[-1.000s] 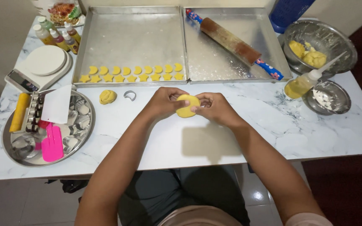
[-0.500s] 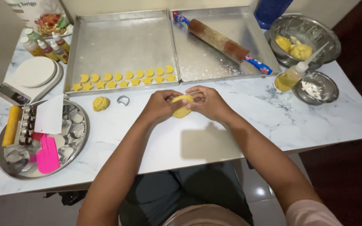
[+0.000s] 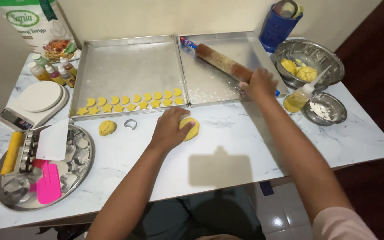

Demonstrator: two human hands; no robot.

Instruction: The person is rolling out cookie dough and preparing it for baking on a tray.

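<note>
My left hand [image 3: 170, 129] presses flat on a yellow dough ball [image 3: 191, 129] lying on the marble table [image 3: 227, 142]. Reaching into the right metal tray [image 3: 210, 89], my right hand [image 3: 259, 83] closes over the lower end of the wooden rolling pin [image 3: 221, 62]. Along the front edge of the left metal tray [image 3: 130, 66] lie two rows of cut yellow dough shapes [image 3: 132, 102], moons above stars. A smaller dough lump [image 3: 107, 128] and a little metal cutter [image 3: 130, 124] rest on the table left of my left hand.
A round metal plate [image 3: 5, 195] at front left holds cutters, a pink scraper [image 3: 48, 183] and a white card. A scale [image 3: 32, 104], small bottles [image 3: 52, 71] and a flour bag [image 3: 36, 24] stand behind it. At right: dough bowl [image 3: 310, 58], oil bottle [image 3: 301, 95], flour dish [image 3: 327, 109], blue container [image 3: 281, 24].
Both hands were shaping the dough ball together. The right hand has let go and reached up to the rolling pin; the left hand now holds the dough down on the table.
</note>
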